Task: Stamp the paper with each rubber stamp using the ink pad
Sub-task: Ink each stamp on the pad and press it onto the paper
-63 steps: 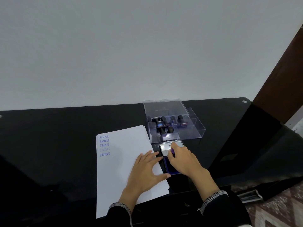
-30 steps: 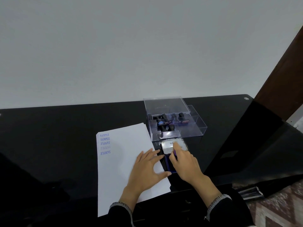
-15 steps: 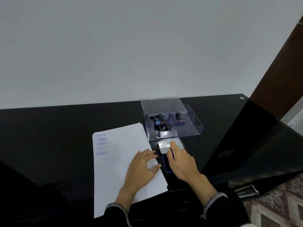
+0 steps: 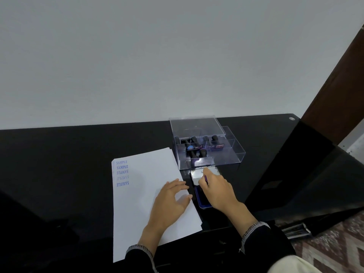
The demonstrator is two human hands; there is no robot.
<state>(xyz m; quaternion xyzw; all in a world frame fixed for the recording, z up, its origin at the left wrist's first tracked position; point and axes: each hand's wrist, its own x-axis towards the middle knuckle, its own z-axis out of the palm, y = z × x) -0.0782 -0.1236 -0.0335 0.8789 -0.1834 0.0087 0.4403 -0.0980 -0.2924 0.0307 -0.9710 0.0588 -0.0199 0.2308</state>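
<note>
A white sheet of paper (image 4: 141, 194) lies on the black table with several blue "SAMPLE" prints (image 4: 122, 172) down its left edge. My left hand (image 4: 169, 201) rests flat on the sheet's right side, fingers spread. To the right of the sheet is the open ink pad (image 4: 201, 200), its silver lid (image 4: 196, 175) folded back. My right hand (image 4: 216, 191) is over the pad, fingers curled round a small rubber stamp (image 4: 205, 178). Only a purple sliver of that stamp shows between the fingers.
A clear plastic box (image 4: 226, 154) with a raised lid stands just behind the ink pad and holds several black-handled stamps (image 4: 194, 146). The glossy black table (image 4: 59, 164) meets a white wall behind. A dark panel (image 4: 295, 174) slopes off at the right.
Both hands stay almost where they were, the left on the paper and the right over the ink pad. Only the view has shifted slightly.
</note>
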